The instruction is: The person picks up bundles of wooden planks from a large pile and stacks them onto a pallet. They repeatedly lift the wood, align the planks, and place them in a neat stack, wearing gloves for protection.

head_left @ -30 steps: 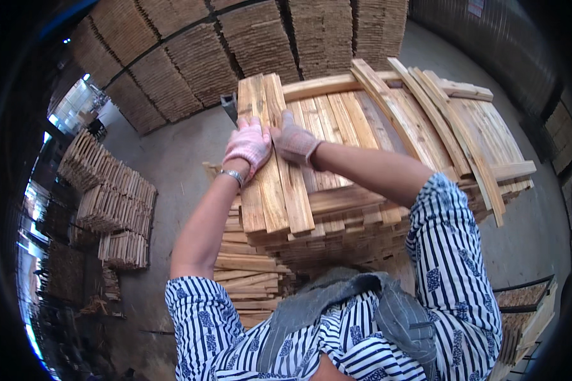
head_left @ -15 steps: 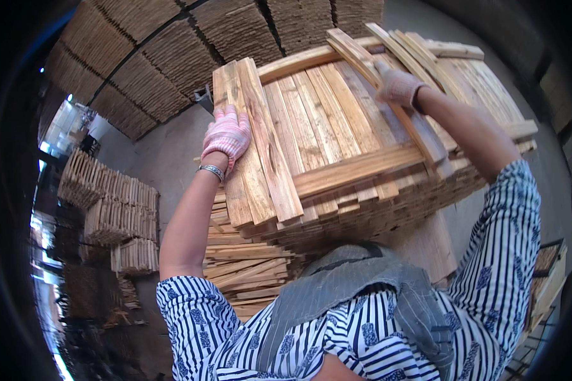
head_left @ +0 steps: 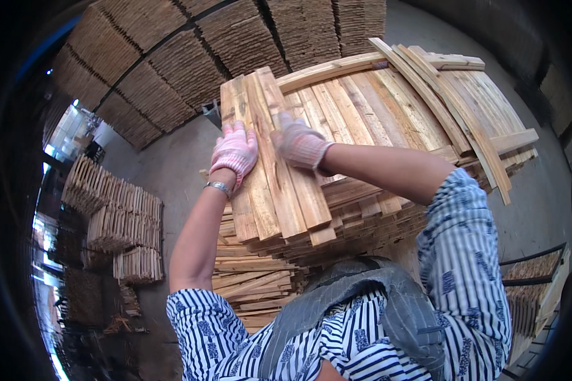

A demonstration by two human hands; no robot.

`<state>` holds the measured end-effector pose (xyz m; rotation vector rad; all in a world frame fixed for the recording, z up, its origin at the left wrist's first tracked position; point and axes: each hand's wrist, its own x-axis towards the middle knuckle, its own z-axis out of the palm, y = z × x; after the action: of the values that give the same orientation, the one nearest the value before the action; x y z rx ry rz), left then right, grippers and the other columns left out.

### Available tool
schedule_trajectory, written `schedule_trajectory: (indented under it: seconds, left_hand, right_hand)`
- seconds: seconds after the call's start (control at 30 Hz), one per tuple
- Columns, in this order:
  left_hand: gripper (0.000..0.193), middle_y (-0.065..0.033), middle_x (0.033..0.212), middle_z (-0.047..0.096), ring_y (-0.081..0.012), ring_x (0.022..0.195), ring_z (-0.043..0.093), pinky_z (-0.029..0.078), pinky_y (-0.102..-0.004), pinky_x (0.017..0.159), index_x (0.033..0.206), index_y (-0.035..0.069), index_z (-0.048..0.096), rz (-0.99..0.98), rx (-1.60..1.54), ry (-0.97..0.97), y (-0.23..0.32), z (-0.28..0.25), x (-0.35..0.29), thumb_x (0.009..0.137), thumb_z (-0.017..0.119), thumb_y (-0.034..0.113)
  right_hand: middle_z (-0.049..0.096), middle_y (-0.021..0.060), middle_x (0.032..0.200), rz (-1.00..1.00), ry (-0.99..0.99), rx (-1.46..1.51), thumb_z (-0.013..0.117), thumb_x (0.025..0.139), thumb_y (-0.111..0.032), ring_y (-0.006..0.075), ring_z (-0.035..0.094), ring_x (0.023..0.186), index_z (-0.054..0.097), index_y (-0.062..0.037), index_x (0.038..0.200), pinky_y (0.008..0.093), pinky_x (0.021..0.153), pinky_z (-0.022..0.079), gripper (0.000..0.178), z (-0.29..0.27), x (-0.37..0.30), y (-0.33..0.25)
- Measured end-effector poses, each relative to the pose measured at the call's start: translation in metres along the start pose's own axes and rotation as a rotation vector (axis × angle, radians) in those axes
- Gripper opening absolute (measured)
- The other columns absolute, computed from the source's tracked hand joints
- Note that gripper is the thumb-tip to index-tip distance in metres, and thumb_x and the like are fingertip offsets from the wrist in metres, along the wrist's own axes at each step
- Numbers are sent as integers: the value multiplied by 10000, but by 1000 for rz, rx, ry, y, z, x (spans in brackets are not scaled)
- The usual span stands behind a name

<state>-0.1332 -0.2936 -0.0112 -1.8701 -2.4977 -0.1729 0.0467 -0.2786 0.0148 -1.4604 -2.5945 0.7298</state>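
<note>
My left hand [head_left: 234,153], in a pink-and-white knitted glove, lies flat across a row of wooden boards [head_left: 253,213] at the stack's left end, fingers stretched out. Close by on the right, my right hand [head_left: 300,145], in a similar glove, is closed on the rightmost wooden board [head_left: 308,195] of that row. Its fingertips are somewhat blurred. The boards lie side by side on top of a large stack of planks [head_left: 356,133], lengthwise away from me.
Several loose strips [head_left: 461,120] lie slanted over the stack's right part, some overhanging its near edge. Crosswise battens [head_left: 337,68] run along its far side. Tall lumber piles [head_left: 235,38] stand behind, smaller bundles [head_left: 124,219] at left. Loose sticks [head_left: 254,279] lie below the near left corner.
My right hand has come leftward with a board, which now lies against the others at the left end. My left hand stays flat on the boards. The view has shifted slightly.
</note>
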Motion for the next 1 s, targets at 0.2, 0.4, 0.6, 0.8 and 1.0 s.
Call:
schedule_trajectory:
  seconds: [0.2, 0.4, 0.6, 0.8, 1.0]
  left_hand:
    - [618, -224, 1580, 330, -437, 1362, 439, 358, -476, 1144, 1520, 64, 356, 10, -25, 4, 4, -1, 2, 1026, 347, 435]
    - [602, -210, 1579, 335, -434, 1345, 453, 367, -481, 1132, 1504, 71, 369, 17, -9, 6, 3, 0, 3, 1027, 343, 437]
    - [611, -174, 1573, 363, -403, 1350, 457, 367, -456, 1130, 1500, 85, 398, 23, 24, 26, 5, 2, 4, 1030, 334, 470]
    - [621, -196, 1579, 347, -418, 1369, 433, 351, -463, 1147, 1512, 83, 379, 11, 10, 8, -17, 5, 2, 1025, 338, 467]
    - [628, -219, 1564, 364, -422, 1389, 408, 336, -449, 1158, 1513, 75, 384, 91, 10, 62, -3, 19, 18, 1024, 340, 468]
  right_hand:
    - [444, 308, 1467, 68, 132, 340, 497, 998, -396, 422, 483, 1344, 227, -31, 1554, 464, 1105, 409, 718, 21, 34, 24]
    - [302, 322, 1542, 86, 159, 326, 452, 1007, -368, 458, 436, 1372, 226, -82, 1562, 506, 1122, 392, 664, 31, 33, 17]
    - [357, 315, 1509, 163, 59, 213, 417, 1017, -424, 462, 503, 1311, 158, -79, 1587, 516, 1070, 445, 715, 17, 28, 11]
    - [660, 287, 1113, -173, -133, 97, 494, 958, -457, 321, 653, 1120, 139, 23, 1576, 467, 940, 533, 859, -19, 13, 40]
    - [420, 254, 1506, 255, 345, -503, 658, 884, -284, 391, 453, 1353, 324, -103, 1545, 465, 1117, 393, 762, -109, -56, 223]
